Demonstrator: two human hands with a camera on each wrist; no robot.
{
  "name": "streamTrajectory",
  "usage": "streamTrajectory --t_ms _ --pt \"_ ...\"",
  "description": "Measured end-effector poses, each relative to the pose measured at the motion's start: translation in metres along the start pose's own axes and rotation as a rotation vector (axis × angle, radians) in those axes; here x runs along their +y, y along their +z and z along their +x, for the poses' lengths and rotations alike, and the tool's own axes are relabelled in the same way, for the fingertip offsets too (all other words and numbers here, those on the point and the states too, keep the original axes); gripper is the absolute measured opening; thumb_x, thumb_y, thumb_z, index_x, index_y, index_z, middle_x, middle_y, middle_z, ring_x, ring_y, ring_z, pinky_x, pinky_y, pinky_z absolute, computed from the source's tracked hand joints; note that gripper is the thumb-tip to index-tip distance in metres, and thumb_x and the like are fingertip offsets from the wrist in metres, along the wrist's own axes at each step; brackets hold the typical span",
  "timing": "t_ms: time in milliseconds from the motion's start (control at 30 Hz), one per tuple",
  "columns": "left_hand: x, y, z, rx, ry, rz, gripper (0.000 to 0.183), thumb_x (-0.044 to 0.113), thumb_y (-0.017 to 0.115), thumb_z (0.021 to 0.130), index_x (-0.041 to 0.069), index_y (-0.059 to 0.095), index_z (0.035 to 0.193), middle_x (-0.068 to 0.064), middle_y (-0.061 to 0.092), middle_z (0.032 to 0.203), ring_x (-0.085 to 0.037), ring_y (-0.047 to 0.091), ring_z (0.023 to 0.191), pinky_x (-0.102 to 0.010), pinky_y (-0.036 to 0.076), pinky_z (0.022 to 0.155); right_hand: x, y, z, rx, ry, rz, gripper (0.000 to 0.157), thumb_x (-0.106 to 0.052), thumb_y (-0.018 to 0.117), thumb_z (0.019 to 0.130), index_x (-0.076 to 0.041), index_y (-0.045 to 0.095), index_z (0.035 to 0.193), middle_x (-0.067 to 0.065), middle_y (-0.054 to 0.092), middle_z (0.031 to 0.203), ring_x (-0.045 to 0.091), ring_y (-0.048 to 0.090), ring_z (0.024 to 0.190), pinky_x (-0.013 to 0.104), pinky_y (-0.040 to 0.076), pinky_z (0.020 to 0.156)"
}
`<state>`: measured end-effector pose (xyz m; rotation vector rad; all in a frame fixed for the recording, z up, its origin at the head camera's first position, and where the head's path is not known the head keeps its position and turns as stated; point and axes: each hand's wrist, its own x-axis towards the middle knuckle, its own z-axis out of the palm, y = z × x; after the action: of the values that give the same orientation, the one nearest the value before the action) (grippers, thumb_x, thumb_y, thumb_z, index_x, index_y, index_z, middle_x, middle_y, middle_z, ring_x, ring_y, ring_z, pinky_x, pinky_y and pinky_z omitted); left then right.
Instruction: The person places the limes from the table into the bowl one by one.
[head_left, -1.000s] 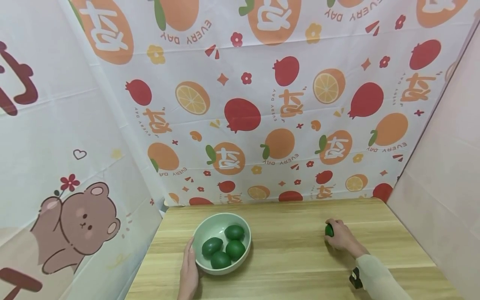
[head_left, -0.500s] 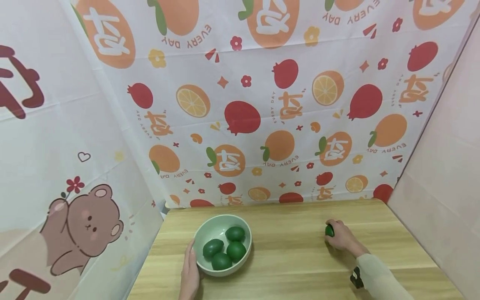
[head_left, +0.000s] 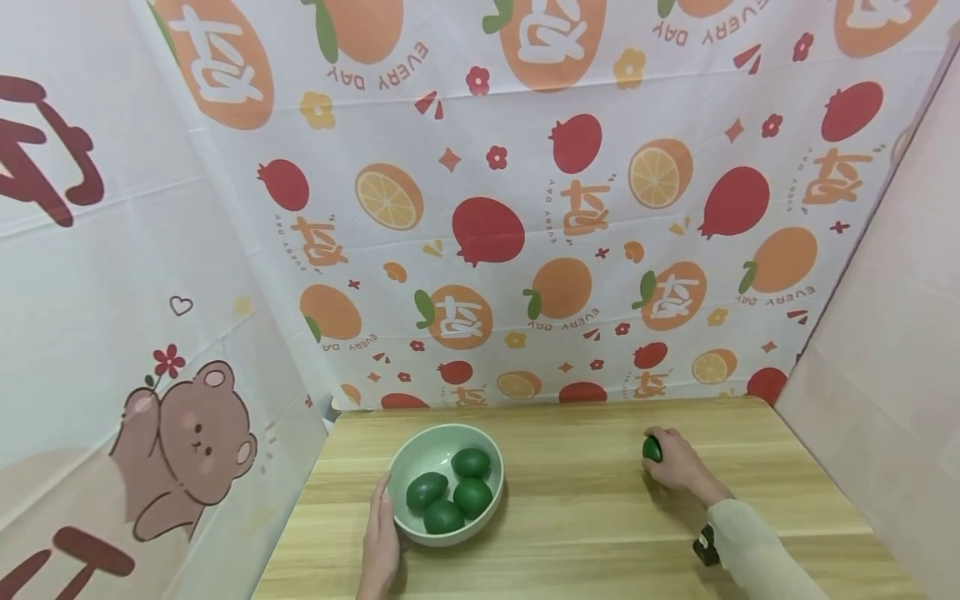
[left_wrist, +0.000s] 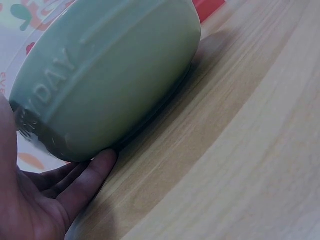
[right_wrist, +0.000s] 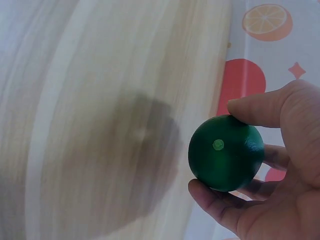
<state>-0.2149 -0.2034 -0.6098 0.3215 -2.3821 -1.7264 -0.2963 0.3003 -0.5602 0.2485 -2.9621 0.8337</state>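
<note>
My right hand (head_left: 678,461) grips a dark green lime (right_wrist: 226,154) between thumb and fingertips, over the right part of the table. In the right wrist view the lime's pale round stem scar shows, and a shadow falls on the wood beside it. At the left, a pale green bowl (head_left: 408,454) stands on the table with several dark green limes (head_left: 472,497) inside. My left hand (head_left: 381,542) holds the bowl at its left side, thumb near the rim. The left wrist view shows its other fingers (left_wrist: 87,182) curved against the lower wall near the base.
The wooden table (head_left: 570,517) reaches back to a hanging cloth (head_left: 420,275) printed with fruit. Another cloth with a bear (head_left: 198,442) hangs along the left, and a plain pale sheet (head_left: 892,350) along the right. A black wrist device (head_left: 706,546) sits at my right sleeve.
My right hand has risen slightly and shifted a little left with the lime. The left hand and the bowl keep their places.
</note>
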Motion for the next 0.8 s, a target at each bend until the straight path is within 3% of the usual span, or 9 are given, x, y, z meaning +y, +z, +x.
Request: streamTrajectory --t_ms 100,600,800 --pt "0.000 0.001 0.001 -0.004 0.010 -0.002 0.059 0.053 0.013 0.109 0.031 0.017 0.163 -0.014 0.019 0.171 -0.047 0.020 0.155 -0.069 0.019 0.124 -0.002 0.000 0.002 0.010 -0.006 -0.005 0.055 -0.011 0.072 0.090 0.006 0.052 0.139 0.035 0.055 0.129 0.040 0.063 0.104 0.050 0.060 0.077" --pt "0.000 0.000 0.001 -0.003 -0.008 0.011 0.059 0.054 0.012 0.109 0.032 0.015 0.164 -0.013 0.017 0.172 -0.048 0.020 0.155 -0.070 0.019 0.124 -0.022 -0.004 0.010 0.057 -0.031 0.019 0.053 -0.011 0.072 0.090 0.006 0.053 0.137 0.035 0.056 0.130 0.040 0.063 0.106 0.051 0.060 0.082" --pt "0.000 0.000 0.002 -0.015 -0.043 0.019 0.063 0.059 0.009 0.106 0.033 0.013 0.164 -0.013 0.015 0.172 -0.047 0.019 0.155 -0.069 0.019 0.124 -0.032 -0.005 0.017 0.087 -0.064 0.018 0.052 -0.013 0.073 0.090 0.006 0.056 0.135 0.033 0.058 0.128 0.039 0.063 0.105 0.051 0.060 0.081"
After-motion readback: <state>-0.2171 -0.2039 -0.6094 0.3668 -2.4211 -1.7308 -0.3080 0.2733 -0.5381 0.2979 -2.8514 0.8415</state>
